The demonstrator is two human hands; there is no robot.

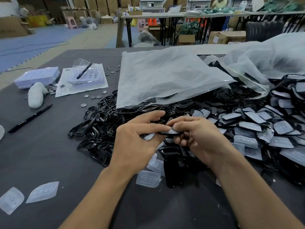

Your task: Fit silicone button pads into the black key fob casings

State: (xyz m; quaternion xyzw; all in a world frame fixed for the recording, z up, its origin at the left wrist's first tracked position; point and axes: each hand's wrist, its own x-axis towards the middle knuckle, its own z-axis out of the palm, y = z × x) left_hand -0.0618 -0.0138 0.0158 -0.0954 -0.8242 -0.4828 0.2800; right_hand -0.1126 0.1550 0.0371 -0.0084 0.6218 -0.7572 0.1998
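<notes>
- While the 2 hands meet over the near edge of the heap, a black casing [171, 133] is held between them, with a pale silicone pad [170, 130] lying on its upper face.
- The left hand [137, 142] pinches the casing's left end with its thumb on top. Its index finger stretches out beyond, touching nothing that can be made out.
- The right hand [198, 136] grips the right end, thumb on top and fingers [181, 142] curled beneath.
- The relation that matters is the casing's long axis, which runs left to right from one hand to the other and is seen almost edge-on. The 2 thumbs therefore sit side by side on the pad, nearly touching, neither hand the nearer.
- Whether the pad is fully seated cannot be told from this angle. In my judgement the pressing-in step is under way, and the next move calls for the thumbs to work outward along that axis toward the ends.
- On the bench [41, 154], empty casings [99, 123] are heaped to the left and fitted casings [264, 129] to the right, while loose pads [149, 179] lie just below the hands.
</notes>
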